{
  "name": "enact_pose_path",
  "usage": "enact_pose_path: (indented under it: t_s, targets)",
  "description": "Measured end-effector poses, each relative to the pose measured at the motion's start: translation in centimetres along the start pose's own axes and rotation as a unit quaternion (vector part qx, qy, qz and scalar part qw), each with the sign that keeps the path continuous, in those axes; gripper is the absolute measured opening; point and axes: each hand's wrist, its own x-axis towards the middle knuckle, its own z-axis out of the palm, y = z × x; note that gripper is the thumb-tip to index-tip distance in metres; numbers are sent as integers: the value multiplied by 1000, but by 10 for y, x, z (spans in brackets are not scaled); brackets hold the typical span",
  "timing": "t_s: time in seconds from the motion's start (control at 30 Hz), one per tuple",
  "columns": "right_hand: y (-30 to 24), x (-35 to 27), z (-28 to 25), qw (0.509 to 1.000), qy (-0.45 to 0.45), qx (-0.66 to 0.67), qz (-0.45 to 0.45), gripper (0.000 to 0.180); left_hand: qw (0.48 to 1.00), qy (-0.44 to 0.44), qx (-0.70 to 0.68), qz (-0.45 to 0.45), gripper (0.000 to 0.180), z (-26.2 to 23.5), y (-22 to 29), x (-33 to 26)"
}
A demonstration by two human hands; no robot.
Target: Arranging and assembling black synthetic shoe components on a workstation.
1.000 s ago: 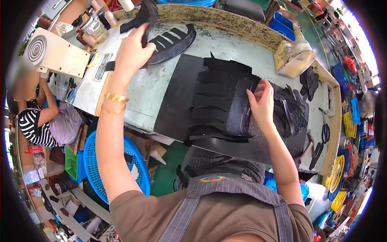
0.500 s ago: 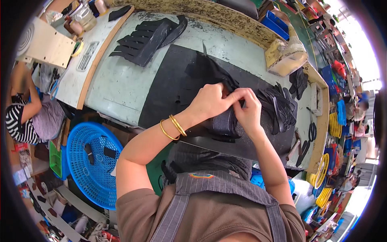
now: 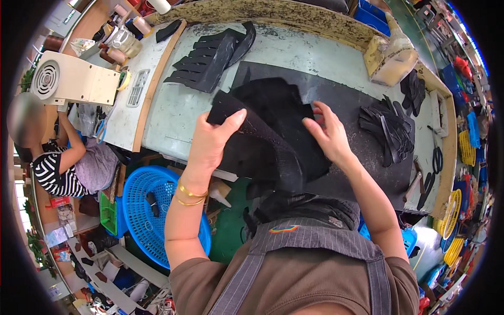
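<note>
Left hand: the left hand (image 3: 212, 142) is closed on the left edge of a stack of black cloth pieces (image 3: 268, 131) and lifts it off the table.
Right hand: the right hand (image 3: 328, 134) is open, with fingers spread, touching the right side of the same stack.
Cloth pieces: they hang between the two hands, above the black mat (image 3: 362, 168), near the person.
Table: the pale green table (image 3: 173, 105) holds the mat in its middle.
Far left: a second pile of black pieces (image 3: 210, 60) lies fanned out there.
Right: a heap of black strips (image 3: 388, 128) sits on the mat.
Below left: a blue basket (image 3: 142, 210) stands beside the table.
Far left edge: another person in a striped shirt (image 3: 50, 176) sits there.
</note>
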Motion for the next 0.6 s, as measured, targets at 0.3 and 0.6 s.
enact_pose_path:
  t_s: [0.3,0.6]
  targets:
    - [18,3,11,995,-25,-96,-9,71,944,282,-51,163,32,-81,84,15]
    - [15,-9,17,996,-19,-84,21,62,788,242,529,201,22,-121,67,163]
